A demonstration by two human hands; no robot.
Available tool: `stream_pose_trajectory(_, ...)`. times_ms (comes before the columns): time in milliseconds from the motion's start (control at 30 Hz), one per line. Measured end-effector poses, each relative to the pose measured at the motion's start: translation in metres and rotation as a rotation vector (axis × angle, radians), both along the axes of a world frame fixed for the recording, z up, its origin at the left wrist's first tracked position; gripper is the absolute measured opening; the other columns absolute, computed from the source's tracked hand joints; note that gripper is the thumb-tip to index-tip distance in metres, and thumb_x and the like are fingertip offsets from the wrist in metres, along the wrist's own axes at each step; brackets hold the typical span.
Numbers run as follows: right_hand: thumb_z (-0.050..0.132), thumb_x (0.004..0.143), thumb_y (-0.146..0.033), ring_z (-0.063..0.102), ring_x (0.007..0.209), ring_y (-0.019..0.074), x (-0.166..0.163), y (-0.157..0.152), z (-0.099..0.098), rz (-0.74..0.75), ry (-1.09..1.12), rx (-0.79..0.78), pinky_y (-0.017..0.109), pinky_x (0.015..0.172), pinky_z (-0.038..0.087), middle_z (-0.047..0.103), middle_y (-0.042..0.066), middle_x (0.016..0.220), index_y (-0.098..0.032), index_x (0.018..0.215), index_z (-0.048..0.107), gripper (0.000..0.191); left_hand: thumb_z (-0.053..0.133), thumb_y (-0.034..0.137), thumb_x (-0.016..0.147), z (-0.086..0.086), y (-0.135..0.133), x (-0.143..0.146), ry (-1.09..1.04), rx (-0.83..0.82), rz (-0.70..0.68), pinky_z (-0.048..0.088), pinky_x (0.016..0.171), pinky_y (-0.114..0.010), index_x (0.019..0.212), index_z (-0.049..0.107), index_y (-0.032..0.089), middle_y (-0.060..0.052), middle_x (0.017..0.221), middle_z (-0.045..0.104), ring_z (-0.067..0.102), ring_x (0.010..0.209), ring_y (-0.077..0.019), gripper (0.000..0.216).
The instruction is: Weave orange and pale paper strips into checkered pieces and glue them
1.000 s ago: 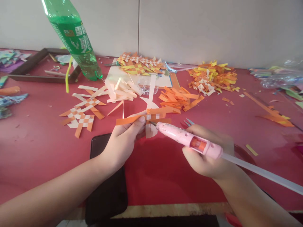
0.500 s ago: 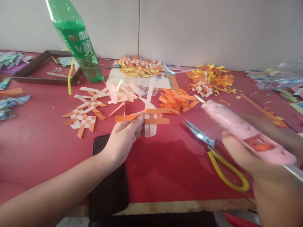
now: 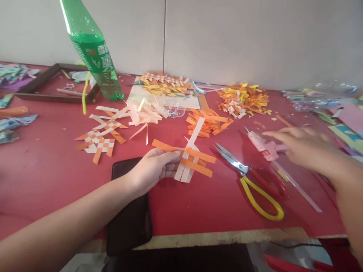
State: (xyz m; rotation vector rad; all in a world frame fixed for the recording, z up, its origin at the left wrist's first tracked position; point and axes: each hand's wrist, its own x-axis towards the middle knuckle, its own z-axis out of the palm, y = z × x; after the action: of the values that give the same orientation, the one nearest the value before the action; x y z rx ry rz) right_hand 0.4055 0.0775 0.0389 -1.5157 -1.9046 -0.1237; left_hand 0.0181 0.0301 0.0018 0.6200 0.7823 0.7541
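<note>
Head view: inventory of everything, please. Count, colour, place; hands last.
table: 1, red, foreground
wall: 1, pale grey, back
bottle: 1, green, back left
frame: 1, dark brown, left of bottle
phone-like slab: 1, black, front edge
pale strips: one pile, cream, centre back
orange strips: one pile, orange, right of pale strips
loose weaves: several, orange-white, left
stacked weaves: several, orange-yellow-white, by wall
scraps: one heap, orange-yellow-white, back right
scissors: 1, yellow-red handles, right
glue gun: 1, pink, right of scissors
held weave: 1, orange-white, centre
small bits, side papers: uncounted
left hand: 1, gripping held weave
right hand: 1, at glue gun, grip unclear
</note>
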Motion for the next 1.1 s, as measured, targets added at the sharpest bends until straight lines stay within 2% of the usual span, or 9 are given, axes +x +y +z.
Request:
stream_pose_trajectory(67,0.070,0.075,-0.051,0.066,0.080,0.0288,-0.030,-0.015,0.008,-0.012,-0.091,-0.058,0.054,0.075,0.042,0.069,0.009,0.075,-0.025,0.079,0.076,0.027,0.060,0.021,0.090,0.001,-0.001,0.000,0.008,-0.002,-0.005,0.059,0.069,-0.032,0.095,0.076,0.011,-0.015,0.096,0.078,0.075,0.077,-0.0225,0.019)
stream_pose_trajectory(100,0.067,0.080,-0.047,0.067,0.089,0.0289,-0.050,-0.024,0.011,-0.013,-0.112,-0.074,0.052,0.080,0.043,0.072,0.009,0.087,-0.024,0.087,0.076,0.026,0.061,0.021,0.089,0.001,-0.002,0.000,0.016,-0.002,-0.011,0.059,0.070,-0.032,0.095,0.076,0.011,-0.015,0.096,0.078,0.075,0.077,-0.0225,0.019)
stream_pose_trajectory(167,0.059,0.088,-0.040,0.068,0.092,0.0224,-0.098,-0.042,0.012,-0.015,-0.086,-0.096,0.041,0.079,0.049,0.073,0.006,0.097,-0.025,0.098,0.072,0.022,0.063,0.023,0.088,0.002,-0.003,0.001,0.039,-0.003,-0.021,0.058,0.072,-0.031,0.095,0.076,0.010,-0.015,0.096,0.078,0.074,0.077,-0.0220,0.019)
stream_pose_trajectory(267,0.064,0.086,-0.043,0.069,0.089,0.0203,-0.161,-0.056,0.003,0.051,0.173,-0.240,0.036,0.076,0.053,0.074,0.004,0.099,-0.025,0.098,0.073,0.023,0.065,0.025,0.087,0.002,-0.004,0.000,0.046,0.000,-0.057,0.057,0.073,-0.030,0.095,0.077,0.011,-0.014,0.095,0.078,0.074,0.078,-0.0213,0.020)
stream_pose_trajectory(367,0.064,0.087,-0.038,0.069,0.087,0.0192,-0.192,-0.055,-0.010,0.140,0.360,-0.281,0.034,0.074,0.055,0.074,0.004,0.096,-0.023,0.093,0.072,0.019,0.064,0.025,0.088,0.002,-0.004,-0.001,0.023,0.003,-0.091,0.056,0.075,-0.031,0.096,0.077,0.013,-0.013,0.094,0.078,0.074,0.079,-0.0210,0.020)
stream_pose_trajectory(500,0.063,0.089,-0.023,0.068,0.090,0.0187,-0.196,-0.056,-0.022,0.288,0.479,-0.148,0.036,0.080,0.056,0.073,0.003,0.092,-0.024,0.091,0.072,0.009,0.065,0.029,0.088,0.002,-0.005,-0.001,0.026,0.008,-0.088,0.055,0.077,-0.032,0.098,0.077,0.013,-0.013,0.097,0.078,0.073,0.081,-0.0219,0.022)
stream_pose_trajectory(733,0.066,0.080,-0.005,0.065,0.093,0.0216,-0.198,-0.069,-0.028,0.387,0.158,0.105,0.042,0.083,0.057,0.075,0.004,0.094,-0.025,0.098,0.073,0.028,0.065,0.035,0.090,0.003,-0.007,0.000,0.038,0.041,-0.066,0.054,0.078,-0.030,0.104,0.076,0.018,-0.010,0.100,0.077,0.072,0.088,-0.0211,0.026)
stream_pose_trajectory(867,0.067,0.078,-0.003,0.063,0.097,0.0233,-0.198,-0.070,-0.030,0.417,0.041,0.141,0.044,0.084,0.056,0.075,0.004,0.100,-0.024,0.106,0.071,0.035,0.062,0.036,0.092,0.004,-0.007,0.001,0.048,0.065,-0.058,0.054,0.079,-0.032,0.113,0.074,0.020,-0.010,0.101,0.076,0.072,0.091,-0.0223,0.029)
stream_pose_trajectory(1100,0.068,0.079,-0.006,0.062,0.097,0.0246,-0.200,-0.072,-0.031,0.423,-0.029,0.130,0.045,0.084,0.054,0.075,0.004,0.101,-0.022,0.106,0.071,0.031,0.065,0.035,0.089,0.004,-0.008,0.003,0.047,0.089,0.000,0.054,0.081,-0.037,0.113,0.073,0.016,-0.010,0.100,0.077,0.071,0.095,-0.0267,0.031)
